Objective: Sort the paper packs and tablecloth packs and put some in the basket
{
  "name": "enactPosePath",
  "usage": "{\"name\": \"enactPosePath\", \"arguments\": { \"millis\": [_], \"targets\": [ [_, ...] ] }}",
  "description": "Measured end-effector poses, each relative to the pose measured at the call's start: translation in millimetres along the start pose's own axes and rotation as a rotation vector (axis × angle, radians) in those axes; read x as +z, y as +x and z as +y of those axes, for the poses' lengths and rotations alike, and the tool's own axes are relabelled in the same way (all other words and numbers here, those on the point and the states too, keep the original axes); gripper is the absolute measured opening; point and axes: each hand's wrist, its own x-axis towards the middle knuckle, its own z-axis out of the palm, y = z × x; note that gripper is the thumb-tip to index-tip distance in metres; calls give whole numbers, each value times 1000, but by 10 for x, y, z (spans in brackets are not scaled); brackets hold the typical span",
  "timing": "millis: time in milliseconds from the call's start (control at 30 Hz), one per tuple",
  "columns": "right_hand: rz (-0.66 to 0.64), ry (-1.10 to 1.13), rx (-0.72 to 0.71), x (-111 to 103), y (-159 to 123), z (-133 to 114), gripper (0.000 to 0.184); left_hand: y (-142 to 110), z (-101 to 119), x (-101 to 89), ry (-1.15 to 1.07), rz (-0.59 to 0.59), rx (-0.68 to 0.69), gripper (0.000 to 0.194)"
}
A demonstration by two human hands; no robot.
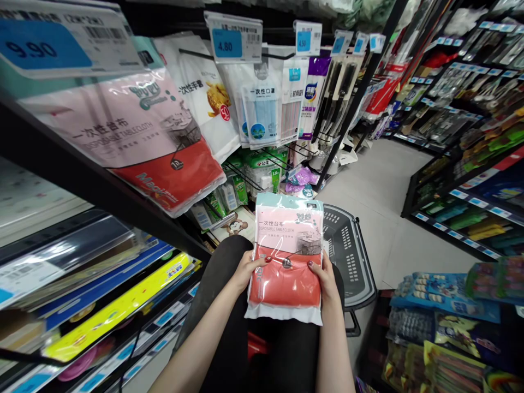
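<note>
A packaged disposable tablecloth (289,232), pink above and red below in a clear plastic bag, is held upright over my knees. My left hand (248,268) grips its left edge, thumb on the front and the other fingers hidden behind. On the opposite edge my right hand (326,273) holds it the same way. Similar tablecloth packs (135,120) hang on the rack at the left, under a price tag (45,46) reading 9.90.
Packs of disposable gloves (208,93) and masks (262,109) hang ahead on hooks. A dark plastic basket (347,251) stands on the floor (379,191) beyond my right knee. Snack packs (446,327) fill the display at lower right. Shelves line the right side.
</note>
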Motion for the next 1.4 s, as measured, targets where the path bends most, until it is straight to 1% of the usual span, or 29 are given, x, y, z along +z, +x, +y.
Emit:
{"name": "enactPosePath", "arguments": {
  "millis": [267, 433, 867, 1100, 1400],
  "targets": [
    [-14, 28, -2, -14, 3, 21, 59, 19, -39, -16, -20, 15, -18, 16],
    [-8, 27, -7, -18, 7, 28, 58, 24, -50, -24, -18, 19, -26, 17],
    [-12, 44, -5, -11, 9, 34, 58, 23, -33, -17, -6, 22, -27, 20],
    [-12, 29, -8, -13, 5, 23, 57, 27, -19, -3, 43, 52, -23, 24],
    [-14, 24, 14, -17, -5, 19, 59, 9, 12, 23, 30, 52, -29, 23]
  ]
}}
